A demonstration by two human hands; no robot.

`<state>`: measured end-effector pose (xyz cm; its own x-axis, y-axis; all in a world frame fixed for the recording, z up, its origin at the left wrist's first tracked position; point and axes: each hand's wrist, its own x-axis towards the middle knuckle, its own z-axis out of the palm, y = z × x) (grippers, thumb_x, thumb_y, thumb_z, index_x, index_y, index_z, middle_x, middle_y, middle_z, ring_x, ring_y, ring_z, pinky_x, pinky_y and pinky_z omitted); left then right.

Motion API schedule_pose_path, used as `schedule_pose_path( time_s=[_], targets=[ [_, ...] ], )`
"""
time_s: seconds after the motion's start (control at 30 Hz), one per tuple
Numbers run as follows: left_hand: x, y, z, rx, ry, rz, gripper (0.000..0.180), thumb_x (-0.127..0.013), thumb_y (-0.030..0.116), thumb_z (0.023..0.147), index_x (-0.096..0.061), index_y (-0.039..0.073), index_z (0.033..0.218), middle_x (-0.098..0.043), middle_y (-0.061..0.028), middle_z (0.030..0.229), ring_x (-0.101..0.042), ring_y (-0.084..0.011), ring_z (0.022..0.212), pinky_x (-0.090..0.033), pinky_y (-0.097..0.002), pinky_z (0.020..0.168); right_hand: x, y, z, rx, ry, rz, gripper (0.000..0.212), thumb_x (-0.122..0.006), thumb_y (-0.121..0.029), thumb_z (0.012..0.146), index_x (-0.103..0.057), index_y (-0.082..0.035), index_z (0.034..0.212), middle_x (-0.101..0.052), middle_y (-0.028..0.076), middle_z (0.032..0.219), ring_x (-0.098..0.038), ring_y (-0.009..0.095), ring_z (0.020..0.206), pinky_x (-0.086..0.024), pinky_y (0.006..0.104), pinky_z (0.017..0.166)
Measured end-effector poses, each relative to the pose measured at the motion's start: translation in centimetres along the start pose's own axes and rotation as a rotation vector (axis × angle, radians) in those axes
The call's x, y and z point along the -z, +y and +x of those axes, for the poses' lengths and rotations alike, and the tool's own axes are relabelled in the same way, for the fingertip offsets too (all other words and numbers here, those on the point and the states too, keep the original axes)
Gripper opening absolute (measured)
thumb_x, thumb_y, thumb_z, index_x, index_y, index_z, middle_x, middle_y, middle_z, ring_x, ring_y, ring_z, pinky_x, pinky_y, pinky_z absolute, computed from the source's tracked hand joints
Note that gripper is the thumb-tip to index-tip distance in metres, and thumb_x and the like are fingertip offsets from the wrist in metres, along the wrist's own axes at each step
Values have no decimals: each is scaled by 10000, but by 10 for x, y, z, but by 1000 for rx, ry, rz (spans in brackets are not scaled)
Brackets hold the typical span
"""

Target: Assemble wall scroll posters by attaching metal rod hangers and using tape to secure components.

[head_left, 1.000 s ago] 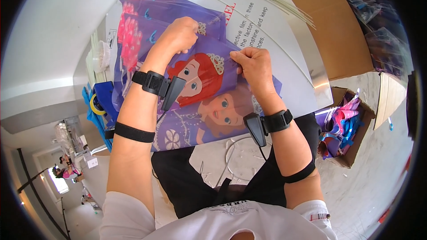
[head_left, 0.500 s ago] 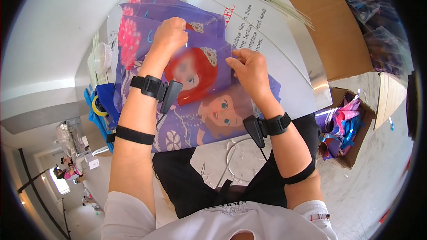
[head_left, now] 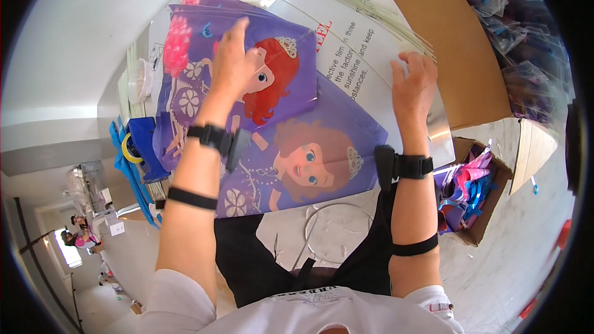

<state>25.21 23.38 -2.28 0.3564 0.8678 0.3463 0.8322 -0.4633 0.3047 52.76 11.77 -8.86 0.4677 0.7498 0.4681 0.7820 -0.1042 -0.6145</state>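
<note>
Purple printed sheets lie in a loose stack before me. The upper sheet [head_left: 288,96] shows a red-haired cartoon figure with a tiara; a lower sheet [head_left: 260,154] shows a brown-haired one. My left hand [head_left: 234,65] is over the upper sheet with its index finger stretched out and thumb apart; whether it presses on the sheet I cannot tell. Off to the right, my right hand [head_left: 414,86] is raised above the white printed board [head_left: 380,102], fingers spread a little and nothing visible in them. It is near the tips of thin pale sticks [head_left: 396,21].
On the left are a blue tape dispenser [head_left: 145,148] and a clear plastic tub [head_left: 141,80]. Wrapped packages [head_left: 526,43] fill a large cardboard box [head_left: 473,55] at right. Below it, a smaller carton [head_left: 486,226] holds colourful pieces. A wire ring [head_left: 309,229] lies on the floor.
My right hand has left the upper sheet's right edge and moved right, toward the sticks. My left hand's fingers have straightened. The upper sheet lies flatter, its red-haired figure now higher up.
</note>
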Motion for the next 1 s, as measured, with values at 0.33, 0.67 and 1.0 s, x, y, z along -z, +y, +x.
schedule_pose_path(
  time_s=[0.33,0.67,1.0],
  targets=[
    [31,64,-164,13,-205,62,362,-632,-1,711,-550,-8,1064,-496,-196,1191,-439,-374,1170,-346,-441,995,-44,18,66,227,-147,-218,151,-674,-139,724,-581,-52,806,-576,131,884,-536,319,885,-444,410,759],
    [28,75,-187,79,-180,3,360,-643,2,696,-579,10,1050,-486,-175,1238,-401,-363,1227,-327,-458,1009,-42,15,76,153,-316,-298,198,-662,-184,771,-570,-41,872,-587,138,918,-571,312,932,-487,410,743],
    [20,93,-208,66,-223,-68,404,-653,0,681,-556,28,1072,-476,-165,1241,-401,-361,1225,-341,-455,991,-47,13,72,251,-237,-411,96,-594,-109,780,-576,-35,837,-590,118,868,-589,300,888,-507,394,717]
  ],
)
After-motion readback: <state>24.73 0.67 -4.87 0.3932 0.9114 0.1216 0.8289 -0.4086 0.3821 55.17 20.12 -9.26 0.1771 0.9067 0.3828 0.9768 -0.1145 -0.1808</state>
